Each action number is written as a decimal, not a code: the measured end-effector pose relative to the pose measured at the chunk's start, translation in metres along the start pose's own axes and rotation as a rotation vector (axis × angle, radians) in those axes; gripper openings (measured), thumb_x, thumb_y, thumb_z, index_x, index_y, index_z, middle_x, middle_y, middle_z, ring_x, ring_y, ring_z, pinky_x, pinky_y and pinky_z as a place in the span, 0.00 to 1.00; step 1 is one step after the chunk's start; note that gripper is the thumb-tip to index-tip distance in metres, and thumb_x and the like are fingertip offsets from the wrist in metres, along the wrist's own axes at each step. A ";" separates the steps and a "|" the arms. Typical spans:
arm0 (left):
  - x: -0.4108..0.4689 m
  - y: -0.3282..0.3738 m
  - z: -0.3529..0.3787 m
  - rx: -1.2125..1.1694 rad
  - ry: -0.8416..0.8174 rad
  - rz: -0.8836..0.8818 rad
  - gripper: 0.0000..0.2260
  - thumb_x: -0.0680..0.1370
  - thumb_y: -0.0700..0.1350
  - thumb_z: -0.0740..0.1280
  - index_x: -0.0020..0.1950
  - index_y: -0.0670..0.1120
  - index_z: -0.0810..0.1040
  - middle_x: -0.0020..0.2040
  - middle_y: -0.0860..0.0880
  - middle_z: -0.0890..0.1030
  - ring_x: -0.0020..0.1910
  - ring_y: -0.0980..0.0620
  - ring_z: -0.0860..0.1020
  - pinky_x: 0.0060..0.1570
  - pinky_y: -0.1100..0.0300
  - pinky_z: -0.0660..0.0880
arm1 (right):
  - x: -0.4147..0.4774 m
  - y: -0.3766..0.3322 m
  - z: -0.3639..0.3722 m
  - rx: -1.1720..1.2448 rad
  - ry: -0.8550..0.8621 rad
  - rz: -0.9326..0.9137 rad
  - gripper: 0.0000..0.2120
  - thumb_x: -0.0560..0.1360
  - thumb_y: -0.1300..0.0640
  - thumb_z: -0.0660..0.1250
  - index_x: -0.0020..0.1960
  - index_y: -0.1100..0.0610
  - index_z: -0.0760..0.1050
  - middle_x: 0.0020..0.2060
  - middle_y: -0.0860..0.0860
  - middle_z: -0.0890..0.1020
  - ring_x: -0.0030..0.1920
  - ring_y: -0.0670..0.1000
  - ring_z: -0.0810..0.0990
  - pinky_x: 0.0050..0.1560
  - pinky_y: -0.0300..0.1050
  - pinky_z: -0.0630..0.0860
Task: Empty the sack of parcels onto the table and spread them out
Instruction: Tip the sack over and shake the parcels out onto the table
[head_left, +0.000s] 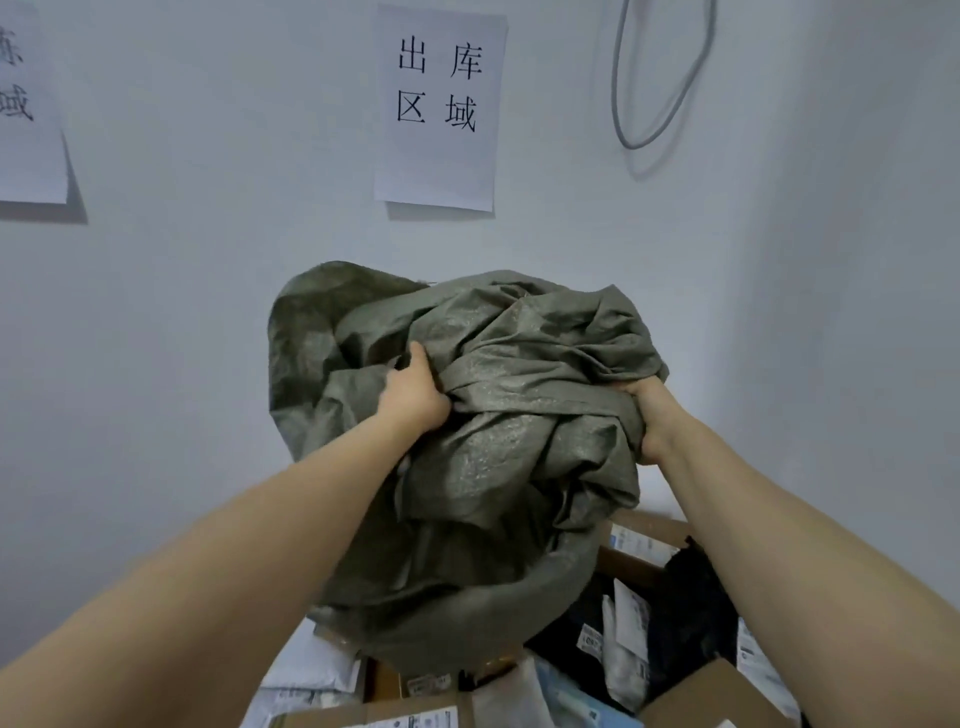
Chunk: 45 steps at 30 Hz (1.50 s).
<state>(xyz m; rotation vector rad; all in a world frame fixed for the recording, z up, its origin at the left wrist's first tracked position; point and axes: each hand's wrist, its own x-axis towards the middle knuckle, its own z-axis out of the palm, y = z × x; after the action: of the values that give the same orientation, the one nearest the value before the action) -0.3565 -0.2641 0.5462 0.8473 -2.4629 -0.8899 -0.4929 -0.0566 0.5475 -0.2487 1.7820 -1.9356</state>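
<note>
White wall (208, 312), two signs (440, 104); one sack (519, 441) in left hand (413, 397), right hand (652, 410)

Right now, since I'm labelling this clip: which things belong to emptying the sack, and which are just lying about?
Job: grey-green sack, left hand and right hand gripping it, parcels heaped beneath.
Lying about: printed wall sign, second sign at left, looped cable on the wall.

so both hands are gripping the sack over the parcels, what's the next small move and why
Probably one short shake upward: the left hand and right hand grip the bunched sack, its lower end drooping over the heaped parcels, so anything left inside should drop out.
</note>
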 end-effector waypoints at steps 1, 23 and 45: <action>-0.003 0.005 0.001 -0.219 -0.089 0.006 0.39 0.77 0.44 0.64 0.79 0.51 0.41 0.73 0.40 0.64 0.65 0.39 0.71 0.63 0.50 0.71 | 0.002 0.004 0.000 0.024 -0.024 0.009 0.15 0.71 0.53 0.69 0.55 0.58 0.79 0.49 0.57 0.83 0.49 0.58 0.81 0.53 0.52 0.78; 0.002 0.014 0.011 -0.554 -0.020 0.147 0.29 0.68 0.40 0.78 0.66 0.42 0.73 0.62 0.45 0.78 0.63 0.47 0.75 0.60 0.61 0.70 | -0.006 0.012 0.030 -0.421 0.217 -0.079 0.25 0.68 0.59 0.72 0.61 0.59 0.65 0.49 0.56 0.76 0.41 0.52 0.75 0.30 0.42 0.68; -0.047 -0.011 0.036 0.730 0.097 0.821 0.59 0.65 0.64 0.72 0.74 0.51 0.28 0.74 0.43 0.28 0.74 0.43 0.30 0.73 0.48 0.34 | 0.022 0.021 0.044 0.455 0.422 -0.063 0.17 0.63 0.67 0.75 0.50 0.58 0.78 0.46 0.58 0.83 0.42 0.59 0.82 0.45 0.60 0.80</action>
<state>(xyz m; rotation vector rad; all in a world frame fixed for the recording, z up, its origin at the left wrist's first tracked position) -0.3368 -0.2240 0.5058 -0.0093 -2.6677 0.3410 -0.4875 -0.1063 0.5287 0.2830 1.5143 -2.5115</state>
